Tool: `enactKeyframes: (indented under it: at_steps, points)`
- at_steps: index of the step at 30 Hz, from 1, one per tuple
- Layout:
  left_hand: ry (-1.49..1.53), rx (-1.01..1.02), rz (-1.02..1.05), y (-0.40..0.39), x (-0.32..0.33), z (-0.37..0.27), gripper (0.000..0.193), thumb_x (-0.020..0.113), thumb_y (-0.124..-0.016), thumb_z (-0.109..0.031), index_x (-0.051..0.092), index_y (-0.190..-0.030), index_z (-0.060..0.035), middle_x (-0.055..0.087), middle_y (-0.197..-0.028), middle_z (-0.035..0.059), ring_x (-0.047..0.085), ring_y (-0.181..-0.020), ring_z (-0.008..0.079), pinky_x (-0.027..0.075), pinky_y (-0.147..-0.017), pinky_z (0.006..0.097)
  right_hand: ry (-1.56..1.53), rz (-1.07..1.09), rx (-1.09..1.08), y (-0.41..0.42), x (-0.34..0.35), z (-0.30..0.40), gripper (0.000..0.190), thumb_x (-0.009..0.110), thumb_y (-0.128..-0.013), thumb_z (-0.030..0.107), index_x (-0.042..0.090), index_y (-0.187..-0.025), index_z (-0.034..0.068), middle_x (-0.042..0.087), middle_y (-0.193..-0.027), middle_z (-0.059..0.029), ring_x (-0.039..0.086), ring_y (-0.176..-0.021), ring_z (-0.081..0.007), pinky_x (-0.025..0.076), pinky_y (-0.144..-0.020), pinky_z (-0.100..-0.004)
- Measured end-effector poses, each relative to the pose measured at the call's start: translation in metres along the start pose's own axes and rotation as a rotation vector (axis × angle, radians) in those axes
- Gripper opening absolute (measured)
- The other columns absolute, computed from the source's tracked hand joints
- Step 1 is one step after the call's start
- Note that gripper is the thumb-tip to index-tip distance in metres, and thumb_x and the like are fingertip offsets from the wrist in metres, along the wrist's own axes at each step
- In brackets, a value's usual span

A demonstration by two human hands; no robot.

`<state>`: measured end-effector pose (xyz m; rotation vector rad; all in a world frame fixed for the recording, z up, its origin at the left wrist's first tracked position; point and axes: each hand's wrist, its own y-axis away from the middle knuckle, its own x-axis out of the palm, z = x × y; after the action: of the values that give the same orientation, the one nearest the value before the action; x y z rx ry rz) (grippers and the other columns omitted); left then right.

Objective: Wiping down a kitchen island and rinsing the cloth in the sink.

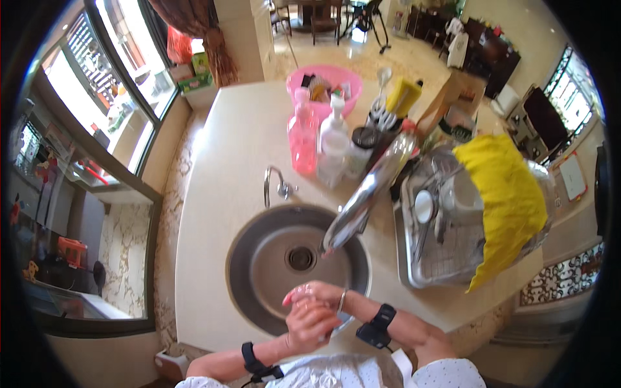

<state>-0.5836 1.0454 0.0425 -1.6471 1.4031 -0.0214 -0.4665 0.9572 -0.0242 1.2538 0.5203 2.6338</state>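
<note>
Both hands are together above the near rim of a round stainless-steel sink (244,264). My left hand (310,326) folds over my right hand (318,292), their fingers touching and partly hiding each other. The skin looks wet and shiny. I see no object between the palms, though the inner side is hidden. Over the sink's right part reaches a large chrome faucet (356,203), its spout end beyond my right hand. A drain (301,258) shows in the basin's middle. A silvery bracelet (342,300) circles my right wrist.
Behind the sink stand a small chrome tap (280,186), a pink bottle (302,140), a white pump bottle (334,136) and a pink basin (359,85) with items in it. At the right, a yellow cloth (509,203) partly covers a dish rack (412,271). A window (157,242) borders the left.
</note>
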Motion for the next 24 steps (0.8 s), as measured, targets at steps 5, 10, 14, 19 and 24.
enactKeyframes:
  at_steps: [5,10,14,19,24]
  points:
    - [-0.099,0.215,0.088,0.014,0.009,0.004,0.024,0.068,-0.060,-0.016,0.072,-0.084,-0.0174,0.065,-0.092,-0.0020,0.063,-0.089,0.0184,0.051,-0.085,0.0376,0.327,-0.058,0.116,0.000,0.011,0.014,0.028,0.058,-0.089,0.016,0.066,-0.109,-0.002,0.064,-0.081,-0.0021,0.057,-0.067,-0.0066,0.047,-0.060,-0.0209]
    - [-0.182,0.385,0.191,0.028,0.026,0.027,0.026,0.067,-0.057,-0.020,0.069,-0.082,-0.0181,0.060,-0.090,-0.0027,0.060,-0.089,0.0170,0.050,-0.081,0.0331,0.542,-0.136,0.159,-0.017,-0.004,0.005,0.026,0.056,-0.089,0.017,0.068,-0.105,0.001,0.065,-0.077,-0.0028,0.059,-0.067,-0.0096,0.049,-0.061,-0.0254]
    - [-0.205,0.450,0.258,0.033,0.033,0.039,0.026,0.065,-0.056,-0.024,0.067,-0.081,-0.0177,0.057,-0.084,-0.0025,0.059,-0.086,0.0162,0.049,-0.081,0.0315,0.560,-0.175,0.192,-0.026,-0.016,-0.004,0.021,0.056,-0.090,0.018,0.070,-0.096,0.003,0.065,-0.075,-0.0007,0.058,-0.065,-0.0091,0.048,-0.059,-0.0257]
    - [-0.017,0.327,0.304,0.026,0.030,0.045,0.023,0.065,-0.061,-0.022,0.066,-0.083,-0.0157,0.058,-0.087,-0.0008,0.059,-0.086,0.0177,0.047,-0.080,0.0323,0.280,-0.215,0.246,-0.023,-0.040,-0.024,0.021,0.058,-0.095,0.022,0.067,-0.100,0.004,0.065,-0.081,-0.0005,0.060,-0.071,-0.0077,0.050,-0.063,-0.0220]
    - [-0.060,-0.132,0.067,0.039,0.016,0.035,0.057,0.074,-0.064,-0.009,0.061,-0.120,-0.0100,0.057,-0.126,0.0132,0.054,-0.116,0.0359,0.043,-0.103,0.0426,-0.287,-0.171,0.204,-0.001,-0.031,-0.021,0.038,0.057,-0.097,0.044,0.065,-0.107,0.009,0.069,-0.093,-0.0051,0.066,-0.075,-0.0139,0.059,-0.069,-0.0346]
